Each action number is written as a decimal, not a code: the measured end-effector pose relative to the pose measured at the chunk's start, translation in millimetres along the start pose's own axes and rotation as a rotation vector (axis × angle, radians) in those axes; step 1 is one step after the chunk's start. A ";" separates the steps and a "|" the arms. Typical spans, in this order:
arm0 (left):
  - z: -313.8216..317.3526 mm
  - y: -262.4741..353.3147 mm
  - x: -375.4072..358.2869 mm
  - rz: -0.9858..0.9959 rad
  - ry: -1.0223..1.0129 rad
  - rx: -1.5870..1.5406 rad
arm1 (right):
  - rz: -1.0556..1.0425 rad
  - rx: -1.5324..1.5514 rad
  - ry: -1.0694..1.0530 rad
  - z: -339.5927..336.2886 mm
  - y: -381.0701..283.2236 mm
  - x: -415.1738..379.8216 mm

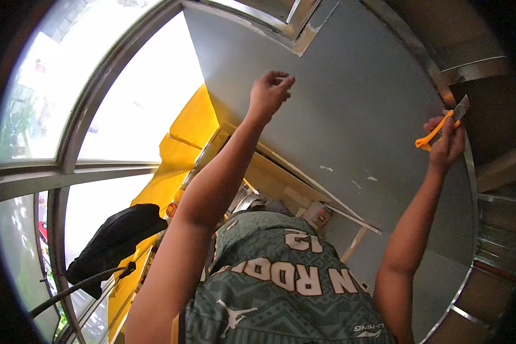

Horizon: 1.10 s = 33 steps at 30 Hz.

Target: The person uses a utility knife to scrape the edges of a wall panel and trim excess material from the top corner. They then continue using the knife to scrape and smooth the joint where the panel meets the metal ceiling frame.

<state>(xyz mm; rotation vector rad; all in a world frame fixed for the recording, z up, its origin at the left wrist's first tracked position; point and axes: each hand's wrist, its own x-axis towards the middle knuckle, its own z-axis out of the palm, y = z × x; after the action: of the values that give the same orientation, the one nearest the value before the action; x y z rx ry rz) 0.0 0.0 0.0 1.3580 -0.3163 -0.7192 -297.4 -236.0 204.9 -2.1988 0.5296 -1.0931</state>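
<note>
My left hand (271, 92) is raised in front of a large grey panel (338, 114). Its fingers are loosely bent and apart, with nothing visible between them. On the right, my right hand (446, 142) is closed around an orange utility knife (436, 132) near the panel's curved-looking right edge. The knife's metal blade (461, 106) points up and to the right. Small pale marks (372, 178) show on the panel's surface.
Bright window panes in a metal frame (69, 132) fill the left side. Yellow sheeting (196, 120) and a black cloth-like item (117, 243) hang beside them. Metal strips (476, 70) lie beyond the panel at right. A patterned jersey (286, 286) shows below.
</note>
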 end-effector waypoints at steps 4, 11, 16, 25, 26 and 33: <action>3.3 1.5 4.6 0.098 0.159 -0.011 | 0.034 -0.025 0.016 3.3 -3.3 -1.9; -22.5 -41.1 -25.8 0.017 -0.382 0.567 | 0.092 -0.021 0.036 9.7 -11.3 -5.6; -81.4 -0.1 -63.2 0.040 -0.676 0.769 | -0.018 -0.005 -0.006 9.8 -10.1 -5.1; -295.1 155.8 -53.0 0.629 0.497 1.093 | 0.041 0.096 -0.102 105.4 3.3 -70.6; -322.6 164.4 -49.8 0.606 0.493 1.139 | 0.031 0.084 -0.160 124.1 1.9 -77.1; -438.2 198.8 -69.7 0.584 0.304 1.527 | 0.095 -0.011 -0.169 231.3 -14.9 -53.7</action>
<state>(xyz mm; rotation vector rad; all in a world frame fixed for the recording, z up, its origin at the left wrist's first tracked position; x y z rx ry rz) 266.1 391.4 111.2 2.5608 -1.0787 0.4121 -139.2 -112.6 77.0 -2.2258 0.5602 -0.8478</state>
